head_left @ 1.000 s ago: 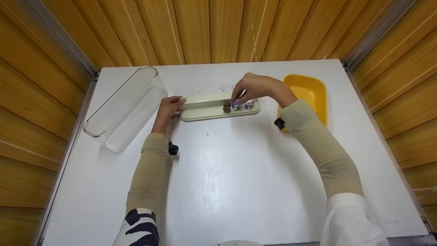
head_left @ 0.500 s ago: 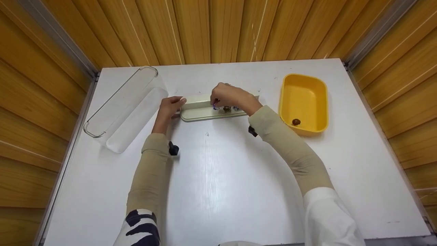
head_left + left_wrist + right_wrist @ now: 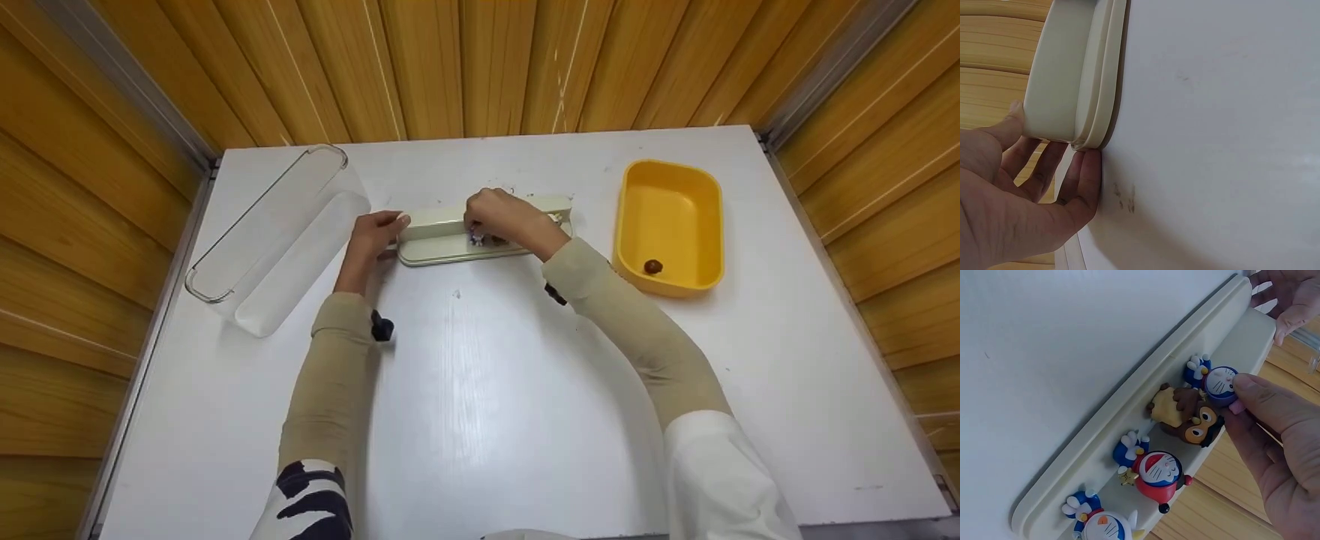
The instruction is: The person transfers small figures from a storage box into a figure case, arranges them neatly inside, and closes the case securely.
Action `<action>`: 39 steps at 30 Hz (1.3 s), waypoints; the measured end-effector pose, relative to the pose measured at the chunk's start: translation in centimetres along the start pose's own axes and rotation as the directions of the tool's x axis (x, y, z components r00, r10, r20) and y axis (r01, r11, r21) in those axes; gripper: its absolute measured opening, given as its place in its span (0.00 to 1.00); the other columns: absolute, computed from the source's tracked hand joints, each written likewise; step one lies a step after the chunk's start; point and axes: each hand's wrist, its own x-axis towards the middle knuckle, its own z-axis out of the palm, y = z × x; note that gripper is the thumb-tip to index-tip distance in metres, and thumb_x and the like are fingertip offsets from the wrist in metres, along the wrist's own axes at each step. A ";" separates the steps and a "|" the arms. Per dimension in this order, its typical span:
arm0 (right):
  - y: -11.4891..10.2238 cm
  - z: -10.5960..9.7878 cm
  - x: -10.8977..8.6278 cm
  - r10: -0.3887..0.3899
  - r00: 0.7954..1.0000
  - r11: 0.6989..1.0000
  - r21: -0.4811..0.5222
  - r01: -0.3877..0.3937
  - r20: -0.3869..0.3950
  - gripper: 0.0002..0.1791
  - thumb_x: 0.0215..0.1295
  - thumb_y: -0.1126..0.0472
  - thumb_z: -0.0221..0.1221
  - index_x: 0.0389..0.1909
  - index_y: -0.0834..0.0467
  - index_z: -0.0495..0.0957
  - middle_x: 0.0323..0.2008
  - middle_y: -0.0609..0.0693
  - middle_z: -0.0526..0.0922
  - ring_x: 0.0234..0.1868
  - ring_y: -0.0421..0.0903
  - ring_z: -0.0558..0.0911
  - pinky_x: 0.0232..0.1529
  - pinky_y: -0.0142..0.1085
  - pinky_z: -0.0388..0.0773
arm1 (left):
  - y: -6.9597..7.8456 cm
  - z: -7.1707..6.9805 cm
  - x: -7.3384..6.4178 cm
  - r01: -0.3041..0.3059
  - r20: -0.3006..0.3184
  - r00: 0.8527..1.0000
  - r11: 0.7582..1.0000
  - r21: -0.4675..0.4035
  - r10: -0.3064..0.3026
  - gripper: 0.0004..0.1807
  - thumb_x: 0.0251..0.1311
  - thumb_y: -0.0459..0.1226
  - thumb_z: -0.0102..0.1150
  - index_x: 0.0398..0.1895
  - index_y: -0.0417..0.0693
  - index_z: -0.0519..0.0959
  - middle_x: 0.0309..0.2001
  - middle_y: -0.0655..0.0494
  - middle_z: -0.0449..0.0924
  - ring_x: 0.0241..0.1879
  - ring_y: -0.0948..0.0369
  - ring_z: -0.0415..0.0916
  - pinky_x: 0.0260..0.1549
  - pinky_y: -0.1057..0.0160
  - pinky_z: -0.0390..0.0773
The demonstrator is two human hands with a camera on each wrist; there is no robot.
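My left hand [image 3: 373, 236] holds the left end of a long cream tray [image 3: 1055, 79], thumb on its raised back wall and fingers about the end. My right hand [image 3: 1280, 433] pinches the head of a small blue cat figurine [image 3: 1221, 382] between thumb and fingers, over the tray floor. Beside it sits a brown owl figurine [image 3: 1176, 408]. Farther along the row are a blue cat figurine in a red hood [image 3: 1157, 475] and one with a white head covering [image 3: 1106, 526], cut off by the frame. In the head view, the right hand partly hides the row.
A yellow tub [image 3: 667, 202] stands at the right with a small round brown thing [image 3: 653, 267] inside. To the left lies a clear long bin [image 3: 277, 232], set at an angle. Wood-patterned panels [image 3: 480, 67] enclose the white table [image 3: 457, 390] at the back and sides.
My right hand has moved left along the tray, carrying the blue cat figurine from the owl's right to its left. Over the last half second it has hardly moved. The left hand stays put.
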 end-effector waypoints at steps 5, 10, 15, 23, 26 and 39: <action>0.1 0.2 -0.2 -0.006 1.000 1.000 -0.013 0.005 -0.012 0.06 0.68 0.68 0.65 0.42 0.63 0.88 0.44 0.55 0.87 0.39 0.47 0.81 0.44 0.40 0.82 | 0.0 0.1 0.2 0.017 0.005 1.000 1.000 0.011 -0.017 0.26 0.72 0.47 0.60 0.68 0.47 0.76 0.61 0.50 0.77 0.55 0.56 0.74 0.55 0.56 0.79; 0.0 0.1 -0.6 -0.015 0.999 1.000 0.009 0.015 -0.036 0.13 0.66 0.67 0.67 0.51 0.62 0.86 0.50 0.56 0.85 0.49 0.50 0.83 0.54 0.42 0.80 | 0.2 0.0 0.1 0.018 0.002 1.000 1.000 0.007 -0.018 0.26 0.72 0.47 0.60 0.68 0.46 0.76 0.62 0.49 0.76 0.56 0.55 0.74 0.55 0.55 0.79; 0.4 -0.2 -1.3 -0.021 0.998 1.000 -0.009 0.021 -0.062 0.15 0.70 0.61 0.65 0.55 0.59 0.85 0.53 0.54 0.84 0.54 0.51 0.80 0.57 0.44 0.79 | 0.1 0.0 0.0 0.025 0.008 1.000 1.000 0.012 -0.026 0.27 0.72 0.47 0.60 0.69 0.46 0.74 0.64 0.49 0.75 0.57 0.55 0.73 0.56 0.55 0.78; 2.9 -2.8 -4.7 0.013 0.999 1.000 -0.025 -0.014 -0.052 0.15 0.74 0.61 0.60 0.57 0.60 0.83 0.57 0.58 0.82 0.60 0.56 0.78 0.64 0.47 0.74 | 0.0 -0.1 0.1 0.014 0.006 1.000 1.000 0.019 -0.014 0.27 0.72 0.47 0.61 0.69 0.46 0.74 0.64 0.49 0.75 0.58 0.55 0.74 0.57 0.55 0.78; 4.5 -4.6 -6.6 0.049 0.998 0.999 -0.006 -0.050 -0.050 0.15 0.73 0.64 0.60 0.57 0.62 0.82 0.56 0.60 0.82 0.59 0.58 0.79 0.63 0.50 0.75 | 0.2 -0.2 0.2 0.013 0.006 1.000 1.000 0.018 -0.013 0.27 0.72 0.47 0.60 0.70 0.46 0.74 0.64 0.48 0.75 0.59 0.54 0.74 0.56 0.55 0.79; 12.8 -10.1 -16.0 0.401 0.866 0.897 0.061 -0.437 0.300 0.20 0.77 0.51 0.57 0.63 0.55 0.79 0.61 0.58 0.80 0.61 0.58 0.76 0.64 0.60 0.71 | 0.7 -0.9 0.3 0.011 0.013 1.000 0.999 0.034 -0.011 0.28 0.72 0.49 0.60 0.70 0.47 0.73 0.65 0.49 0.74 0.59 0.55 0.73 0.57 0.55 0.78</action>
